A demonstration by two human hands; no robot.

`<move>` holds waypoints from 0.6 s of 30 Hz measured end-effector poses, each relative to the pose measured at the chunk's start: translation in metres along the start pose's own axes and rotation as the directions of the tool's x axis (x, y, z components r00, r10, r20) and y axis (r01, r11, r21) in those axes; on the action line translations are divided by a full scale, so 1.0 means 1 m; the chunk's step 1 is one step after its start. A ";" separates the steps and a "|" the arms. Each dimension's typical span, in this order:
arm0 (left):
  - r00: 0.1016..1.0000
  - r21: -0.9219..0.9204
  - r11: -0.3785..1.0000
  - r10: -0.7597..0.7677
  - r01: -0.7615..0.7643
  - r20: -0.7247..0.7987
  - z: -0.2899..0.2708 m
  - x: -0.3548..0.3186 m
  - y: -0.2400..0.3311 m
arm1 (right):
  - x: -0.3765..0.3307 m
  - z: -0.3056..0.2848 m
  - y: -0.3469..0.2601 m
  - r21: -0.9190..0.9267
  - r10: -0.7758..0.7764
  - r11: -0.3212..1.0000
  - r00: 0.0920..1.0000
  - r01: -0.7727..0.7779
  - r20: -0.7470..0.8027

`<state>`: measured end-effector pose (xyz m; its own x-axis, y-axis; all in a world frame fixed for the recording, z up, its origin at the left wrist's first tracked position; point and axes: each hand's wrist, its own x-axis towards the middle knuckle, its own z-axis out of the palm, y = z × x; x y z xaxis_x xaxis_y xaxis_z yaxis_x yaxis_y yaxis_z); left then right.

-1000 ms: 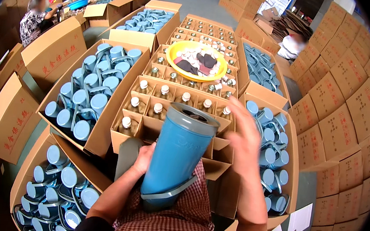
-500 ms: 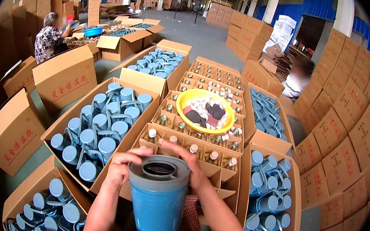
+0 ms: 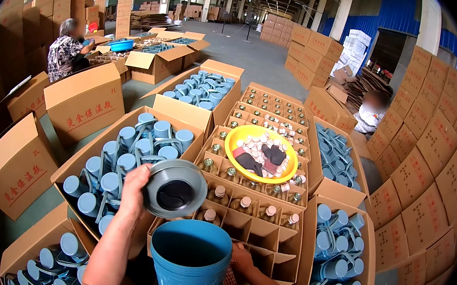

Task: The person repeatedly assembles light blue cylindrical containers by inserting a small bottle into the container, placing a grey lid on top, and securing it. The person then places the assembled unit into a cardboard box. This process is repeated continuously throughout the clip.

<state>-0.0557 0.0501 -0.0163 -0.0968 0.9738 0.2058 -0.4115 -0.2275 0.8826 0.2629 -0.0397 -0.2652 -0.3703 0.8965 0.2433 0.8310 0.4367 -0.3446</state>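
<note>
My left hand (image 3: 136, 185) grips the edge of a round grey collar (image 3: 195, 186) with a dark hole in its middle. It is tilted, apart from and above the blue thermos shell (image 3: 186, 277). The shell stands upright in front of me, its mouth uncovered and its inside bare at the top. Against the shell's right side, my right hand (image 3: 241, 257) is closed, its fingers partly hidden behind the shell. Just beyond is a divided carton (image 3: 279, 238) holding glass thermos liners (image 3: 244, 204) with pale stoppers, and several bare compartments.
A yellow basin (image 3: 233, 153) of stoppers and dark cloths rests on the liners. Cartons of blue thermos shells (image 3: 126, 162) flank me, more (image 3: 334, 248) at right. Stacked cartons (image 3: 433, 158) wall the right side. One person (image 3: 64, 50) sits far left, another (image 3: 372, 110) far right.
The grey collar has come off the blue shell and moved up and left in my left hand. My right hand has dropped from the collar to the shell's side. The view has shifted slightly.
</note>
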 end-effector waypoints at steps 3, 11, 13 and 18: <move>0.970 -0.086 0.966 -0.241 0.243 0.036 -0.012 0.000 -0.043 | 0.005 -0.001 -0.008 0.131 0.160 0.977 0.984 -0.169 0.082; 0.739 -0.424 0.674 -0.673 0.605 -0.015 -0.049 -0.040 -0.144 | 0.056 -0.073 -0.019 0.022 0.280 0.958 0.946 -0.287 0.164; 0.705 -0.459 0.574 -0.686 0.678 0.183 -0.039 -0.052 -0.158 | 0.073 -0.152 -0.044 0.195 0.152 0.971 0.986 -0.135 -0.075; 0.677 -0.544 0.403 -0.474 0.736 0.563 0.022 -0.063 -0.141 | 0.137 -0.275 -0.089 0.434 0.167 0.900 0.942 -0.025 -0.292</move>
<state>0.0279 0.0210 -0.1443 0.6402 0.7671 -0.0411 -0.7303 0.6243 0.2772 0.2521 0.0238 0.0481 -0.0884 0.8956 0.4361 0.5771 0.4029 -0.7104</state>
